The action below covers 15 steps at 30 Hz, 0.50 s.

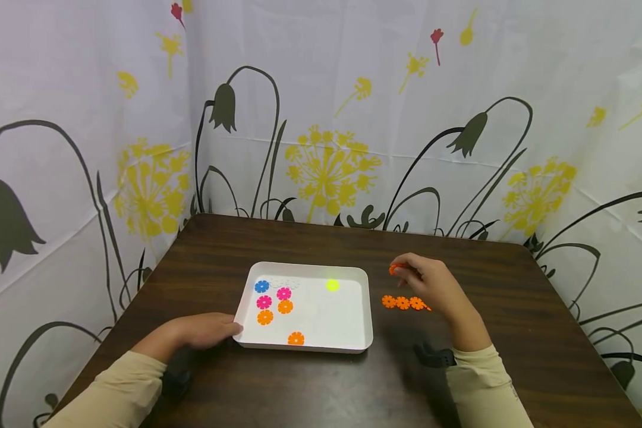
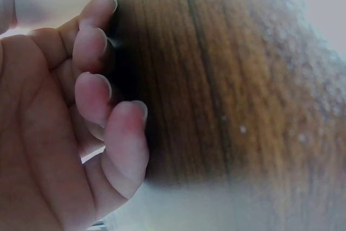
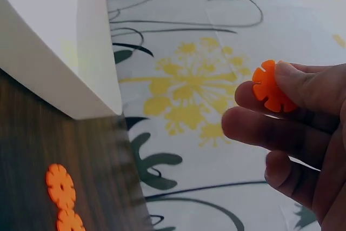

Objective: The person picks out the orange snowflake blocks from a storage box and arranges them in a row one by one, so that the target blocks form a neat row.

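My right hand (image 1: 433,284) is raised over the table to the right of the tray, pinching an orange flower-shaped disc (image 3: 270,87) between thumb and index finger. The other fingers of that hand are bent loosely behind it. Just below, a row of joined orange flower discs (image 1: 402,303) lies on the table. At its right end one piece shows almost edge-on. My left hand (image 1: 205,330) holds the white tray (image 1: 326,346) at its near left corner, thumb at the rim. Its curled fingers (image 2: 92,50) show in the left wrist view.
Inside the tray lie a blue disc (image 1: 262,286), pink discs (image 1: 284,293), orange discs (image 1: 264,317), a yellow disc (image 1: 333,285) and some clear pieces (image 1: 285,285). The dark wooden table (image 1: 321,392) backs onto a flower-printed curtain (image 1: 321,77).
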Available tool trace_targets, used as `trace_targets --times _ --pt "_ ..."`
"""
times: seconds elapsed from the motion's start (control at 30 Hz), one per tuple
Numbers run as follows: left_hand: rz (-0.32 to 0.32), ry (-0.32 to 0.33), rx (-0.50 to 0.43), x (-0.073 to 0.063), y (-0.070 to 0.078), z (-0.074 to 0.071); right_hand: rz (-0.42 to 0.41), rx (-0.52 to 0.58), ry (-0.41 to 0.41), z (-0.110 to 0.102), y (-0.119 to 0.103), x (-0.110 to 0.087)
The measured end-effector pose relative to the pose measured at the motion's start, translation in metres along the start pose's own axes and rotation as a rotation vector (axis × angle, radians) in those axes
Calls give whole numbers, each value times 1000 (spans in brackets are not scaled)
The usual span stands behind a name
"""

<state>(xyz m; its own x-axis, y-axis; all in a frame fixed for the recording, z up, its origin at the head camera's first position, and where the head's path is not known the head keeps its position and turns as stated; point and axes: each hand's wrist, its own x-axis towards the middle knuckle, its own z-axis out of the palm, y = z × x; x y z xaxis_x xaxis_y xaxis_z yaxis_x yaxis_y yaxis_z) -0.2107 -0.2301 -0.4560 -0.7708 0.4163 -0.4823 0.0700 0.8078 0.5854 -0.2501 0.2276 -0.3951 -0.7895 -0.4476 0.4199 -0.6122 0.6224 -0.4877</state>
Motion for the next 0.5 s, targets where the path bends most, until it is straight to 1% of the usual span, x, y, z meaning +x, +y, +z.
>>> trace_targets --times 0.13,0.27,0.5 --pt "-30 -2 1 0 0 2 2 -3 22 -7 8 -5" --pt "-41 -1 6 0 0 3 7 -29 46 -16 16 -9" --pt "-16 -8 15 0 1 -1 75 -112 128 -38 34 -25"
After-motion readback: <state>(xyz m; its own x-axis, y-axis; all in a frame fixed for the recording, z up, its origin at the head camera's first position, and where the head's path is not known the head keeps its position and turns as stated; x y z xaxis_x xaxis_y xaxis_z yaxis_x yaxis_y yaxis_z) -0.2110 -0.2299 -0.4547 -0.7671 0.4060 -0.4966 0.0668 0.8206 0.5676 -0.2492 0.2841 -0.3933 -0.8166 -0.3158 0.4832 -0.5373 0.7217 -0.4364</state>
